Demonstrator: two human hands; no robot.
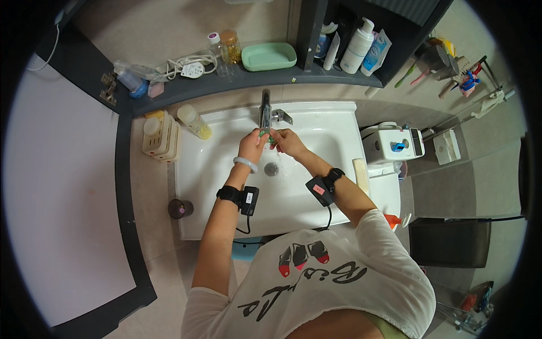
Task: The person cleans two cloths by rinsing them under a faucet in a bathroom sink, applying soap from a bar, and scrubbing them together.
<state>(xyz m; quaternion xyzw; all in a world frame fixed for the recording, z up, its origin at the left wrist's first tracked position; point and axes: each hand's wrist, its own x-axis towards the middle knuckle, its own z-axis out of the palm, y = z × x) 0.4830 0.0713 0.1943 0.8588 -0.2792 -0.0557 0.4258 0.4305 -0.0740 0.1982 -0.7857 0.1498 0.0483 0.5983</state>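
Note:
Both hands meet under the faucet (265, 110) over a white sink (214, 169). My left hand (252, 144) is closed, its fingers pinching a small green-and-red thing (272, 140) whose kind I cannot make out. From the other side my right hand (288, 142) grips the same thing, its fingers bent round it. Water appears to fall below the hands toward the round drain (271, 169). Beside the spout is the metal faucet handle (282, 116). The fingers hide most of the held thing.
A clear bottle with yellow contents (195, 122) stands on the sink's left rim, and a dark cup (180, 209) sits lower left. Above runs a grey shelf (226, 85) with a green soap dish (269, 57) and a white pump bottle (357, 48). A white appliance (389, 142) is at right.

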